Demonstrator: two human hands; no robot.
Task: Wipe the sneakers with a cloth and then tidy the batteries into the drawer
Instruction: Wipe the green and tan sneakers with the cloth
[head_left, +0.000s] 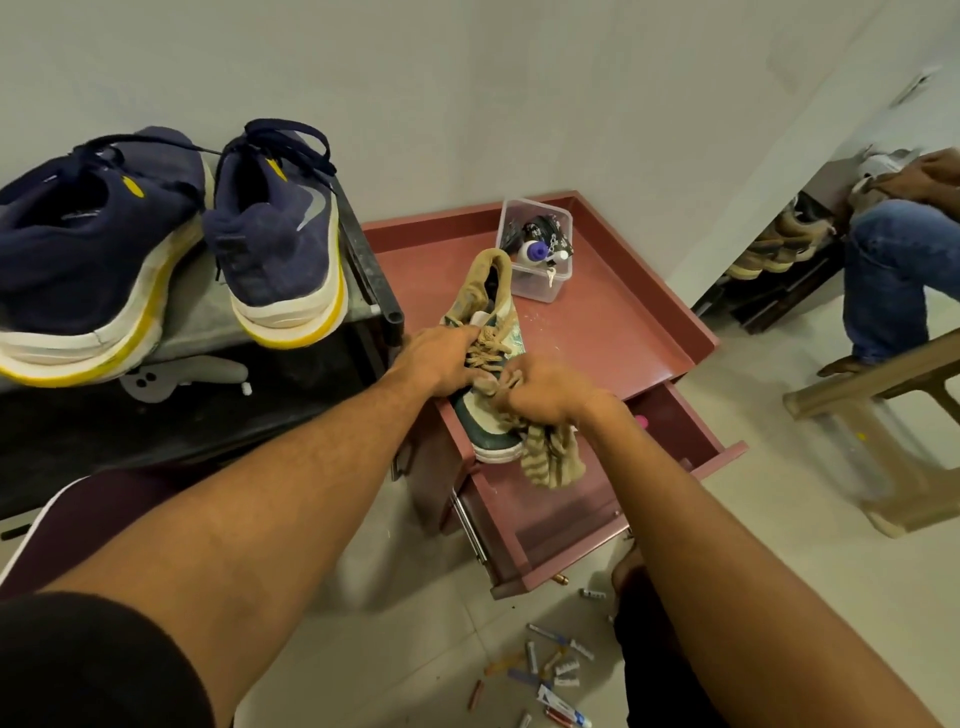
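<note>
Your left hand (441, 358) is clamped over the laces of the tan and green sneaker (491, 291). The sneaker lies on the red tabletop (623, 332) with its toe past the near edge. Your right hand (545, 389) is bunched round the striped cloth (550, 460) right at that toe, and the cloth's loose end dangles over the open drawer (550, 519). Expect the sneaker to be light but floppy: the upper looks like soft fabric and the heel collar sags, so it would likely fold if you gripped it there. The laced midfoot, where you have it, and the firmer rubber sole are the better holds. The cloth is limp and will drape, so it works best wadded in your palm. The batteries (563, 667) lie scattered on the floor (415, 649) below the drawer, beside your right forearm. They are small, hard and round, so they will probably roll, and are best pinched a few at a time. Two navy sneakers (280, 244) stand on the dark shelf (208, 312) to your left; they are thick-soled and probably heavier. Your fingertips are hidden on both hands, and your right arm covers much of the drawer, leaving a pink thing (642, 422) I cannot identify. The batteries are blurred and mixed with a small tube (563, 711), and some of the pile is cut off by the bottom edge.
</note>
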